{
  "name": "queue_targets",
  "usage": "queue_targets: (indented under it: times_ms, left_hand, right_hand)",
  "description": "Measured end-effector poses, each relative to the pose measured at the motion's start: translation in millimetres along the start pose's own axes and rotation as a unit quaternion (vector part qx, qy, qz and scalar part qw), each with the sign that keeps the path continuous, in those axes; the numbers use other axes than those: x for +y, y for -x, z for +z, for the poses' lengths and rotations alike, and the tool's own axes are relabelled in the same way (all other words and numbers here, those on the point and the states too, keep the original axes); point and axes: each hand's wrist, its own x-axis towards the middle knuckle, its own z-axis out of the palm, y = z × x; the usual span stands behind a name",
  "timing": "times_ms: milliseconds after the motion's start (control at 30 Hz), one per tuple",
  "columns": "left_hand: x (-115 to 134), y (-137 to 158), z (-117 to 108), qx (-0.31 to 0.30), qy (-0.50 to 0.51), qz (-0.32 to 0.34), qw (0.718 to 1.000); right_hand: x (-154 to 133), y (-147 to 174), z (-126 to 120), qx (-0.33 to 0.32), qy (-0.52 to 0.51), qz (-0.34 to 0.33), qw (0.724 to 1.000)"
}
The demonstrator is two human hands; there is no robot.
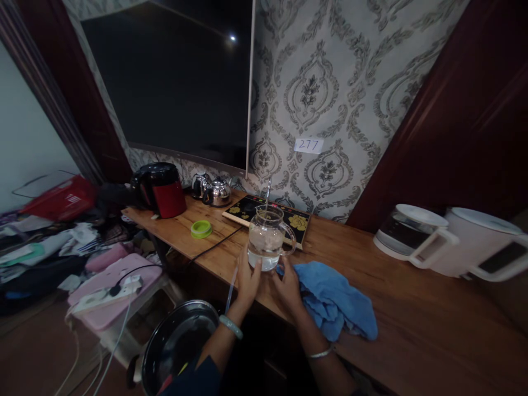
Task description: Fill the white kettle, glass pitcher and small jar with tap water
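Note:
A clear glass pot [266,242] with a side handle holds clear liquid in its lower half. It stands upright near the table's front edge, between my two hands. My left hand [247,283], with a pale green bangle at the wrist, curls round the pot's lower left side. My right hand [289,283], wearing a silver bangle, cups the lower right side below the handle; its fingertips are partly hidden. A blue cloth [334,300] lies crumpled beside my right hand. Close to my left wrist hangs a clear tube [231,289].
Behind the pot lies a black-and-gold panel [299,220] with a thin spout [269,190]. A green lid [201,229], red kettle [170,195] and metal teapot [218,192] stand left. White-handled jugs [412,231] stand right. Below left are a dark basin [154,341] and pink stool [94,319].

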Motion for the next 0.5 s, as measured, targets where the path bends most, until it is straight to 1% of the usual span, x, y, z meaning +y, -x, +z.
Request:
queue_targets:
  times_ms: [67, 267, 367, 500]
  left_hand:
    - [1.1, 0.1, -0.4, -0.001, -0.004, 0.001, 1.0]
    - [1.5, 0.0, -0.7, -0.008, 0.002, 0.004, 1.0]
    - [-0.9, 0.0, -0.2, -0.005, 0.001, 0.001, 1.0]
    - [-2.4, 0.2, -0.4, -0.006, -0.005, 0.003, 1.0]
  right_hand:
    - [-1.1, -0.3, -0.4, -0.005, 0.0, 0.0, 1.0]
    - [-0.8, -1.0, 0.0, 0.012, 0.012, -0.019, 1.0]
    - [0.7, -0.5, 0.5, 0.006, 0.013, -0.015, 1.0]
    - [1.5, 0.0, 1.6, 0.016, 0.011, -0.013, 1.0]
